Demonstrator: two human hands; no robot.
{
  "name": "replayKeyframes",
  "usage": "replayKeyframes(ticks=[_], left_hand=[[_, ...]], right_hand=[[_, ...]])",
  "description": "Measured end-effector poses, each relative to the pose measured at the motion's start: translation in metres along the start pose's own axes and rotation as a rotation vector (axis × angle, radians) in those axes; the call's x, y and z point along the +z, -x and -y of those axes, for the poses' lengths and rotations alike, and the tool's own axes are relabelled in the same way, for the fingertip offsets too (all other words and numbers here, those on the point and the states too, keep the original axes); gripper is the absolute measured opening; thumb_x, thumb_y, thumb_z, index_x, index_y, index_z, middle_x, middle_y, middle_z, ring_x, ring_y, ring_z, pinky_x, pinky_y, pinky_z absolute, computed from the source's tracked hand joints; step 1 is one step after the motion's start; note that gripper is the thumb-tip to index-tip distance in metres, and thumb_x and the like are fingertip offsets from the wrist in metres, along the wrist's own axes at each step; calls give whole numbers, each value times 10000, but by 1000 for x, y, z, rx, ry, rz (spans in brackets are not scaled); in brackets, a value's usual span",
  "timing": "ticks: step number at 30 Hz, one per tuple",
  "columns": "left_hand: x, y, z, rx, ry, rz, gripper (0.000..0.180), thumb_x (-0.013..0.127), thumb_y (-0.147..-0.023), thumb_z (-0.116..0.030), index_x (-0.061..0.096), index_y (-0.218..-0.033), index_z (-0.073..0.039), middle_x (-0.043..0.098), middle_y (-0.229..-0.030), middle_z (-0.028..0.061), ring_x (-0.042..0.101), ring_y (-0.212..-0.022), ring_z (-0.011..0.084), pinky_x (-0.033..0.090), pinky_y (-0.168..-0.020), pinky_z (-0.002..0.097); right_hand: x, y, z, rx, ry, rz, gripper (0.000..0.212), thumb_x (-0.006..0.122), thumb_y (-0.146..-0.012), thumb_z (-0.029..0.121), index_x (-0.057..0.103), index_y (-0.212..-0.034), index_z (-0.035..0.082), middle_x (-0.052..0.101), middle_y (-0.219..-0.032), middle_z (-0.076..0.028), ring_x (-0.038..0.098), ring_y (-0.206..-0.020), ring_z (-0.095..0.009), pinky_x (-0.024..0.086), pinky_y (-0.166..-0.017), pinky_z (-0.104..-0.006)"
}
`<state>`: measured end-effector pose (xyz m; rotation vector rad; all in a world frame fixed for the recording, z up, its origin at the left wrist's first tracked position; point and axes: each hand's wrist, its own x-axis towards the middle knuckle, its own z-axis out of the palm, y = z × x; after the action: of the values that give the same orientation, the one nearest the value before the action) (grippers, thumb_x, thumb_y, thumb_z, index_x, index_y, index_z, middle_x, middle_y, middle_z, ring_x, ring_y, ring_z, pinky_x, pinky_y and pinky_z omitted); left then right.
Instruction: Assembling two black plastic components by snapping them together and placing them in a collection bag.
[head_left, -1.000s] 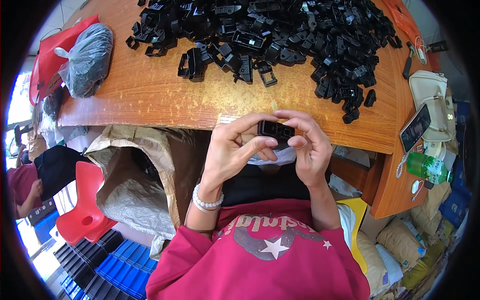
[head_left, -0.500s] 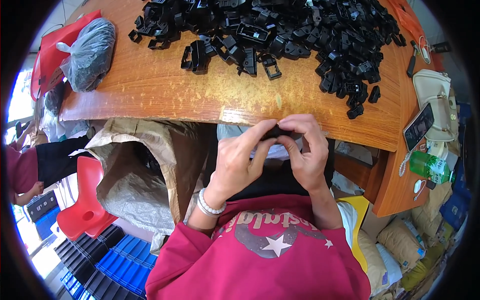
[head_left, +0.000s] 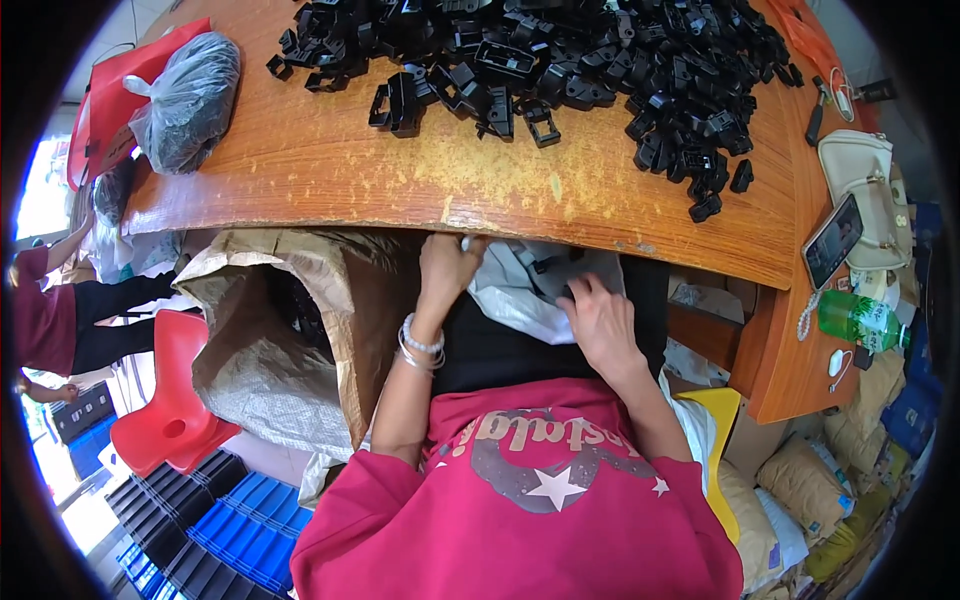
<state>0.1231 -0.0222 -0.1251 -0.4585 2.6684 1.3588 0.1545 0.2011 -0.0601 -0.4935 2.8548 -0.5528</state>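
A white woven bag (head_left: 515,300) lies across my lap under the table's front edge, its mouth spread and a small dark piece (head_left: 541,266) showing inside. At the bag's left rim, my left hand (head_left: 447,272) is closed, with the bag's edge pinched at its fingertips; the tabletop edge is just above it. My right hand (head_left: 603,325) hovers at the right side of the bag's mouth, fingers loosely bent and apart, nothing visible in them. Beyond both hands, a big heap of black plastic housings (head_left: 505,60) covers the far part of the wooden table (head_left: 380,185).
A large brown paper sack (head_left: 345,330) stands open left of my legs, dark contents inside. A tied plastic bag (head_left: 190,105) sits at the table's left. On the right lie a phone (head_left: 834,248), a green bottle (head_left: 858,322) and a handbag (head_left: 860,165). Another person (head_left: 50,320) stands far left.
My hands have come apart and dropped from the table's edge to the white bag. The small dark piece they held together is out of my fingers.
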Motion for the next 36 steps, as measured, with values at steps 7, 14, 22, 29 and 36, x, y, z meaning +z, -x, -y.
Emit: replayKeyframes(ticks=[7, 14, 22, 29, 36], left_hand=[[-34, 102, -38, 41, 128, -134, 129, 633, -854, -99, 680, -847, 21, 498, -524, 157, 491, -402, 167, 377, -437, 303], [-60, 138, -58, 28, 152, -335, 128, 650, -865, -78, 665, -824, 43, 541, -551, 57, 462, -472, 90, 346, -456, 264], [-81, 102, -34, 210, -530, -354, 463, 711, -833, -158, 534, -1214, 36, 597, -1069, 209, 600, -978, 317, 499, -801, 391], [-57, -2, -101, 523, -204, -454, 549, 486, -809, 134, 512, -1316, -75, 434, -1386, 201, 464, -1250, 369, 392, -1034, 407], [-54, -50, -116, 646, -283, -434, 605, 500, -768, 91, 436, -1354, -44, 488, -1305, 221, 456, -1186, 402, 383, -1015, 464]], right_hand=[[-28, 42, -15, 33, -90, 227, 327, 643, -855, 285, 681, -717, -9, 635, -687, -220, 644, -669, -393, 523, -625, -454], [-92, 50, -2, 46, -99, 329, 253, 648, -855, 251, 650, -822, 1, 637, -736, -217, 619, -698, -414, 486, -630, -463], [-68, 10, -1, -189, -526, -159, 174, 664, -828, 95, 668, -983, 16, 659, -858, -147, 645, -744, -341, 521, -657, -398], [-90, -34, -59, 119, 133, -754, 374, 514, -835, -133, 632, -1165, -1, 564, -1133, -171, 599, -925, -294, 504, -772, -377], [-64, -52, -23, -63, -59, -706, 398, 707, -759, -29, 662, -1148, 43, 592, -1037, -105, 557, -867, -263, 486, -733, -375]])
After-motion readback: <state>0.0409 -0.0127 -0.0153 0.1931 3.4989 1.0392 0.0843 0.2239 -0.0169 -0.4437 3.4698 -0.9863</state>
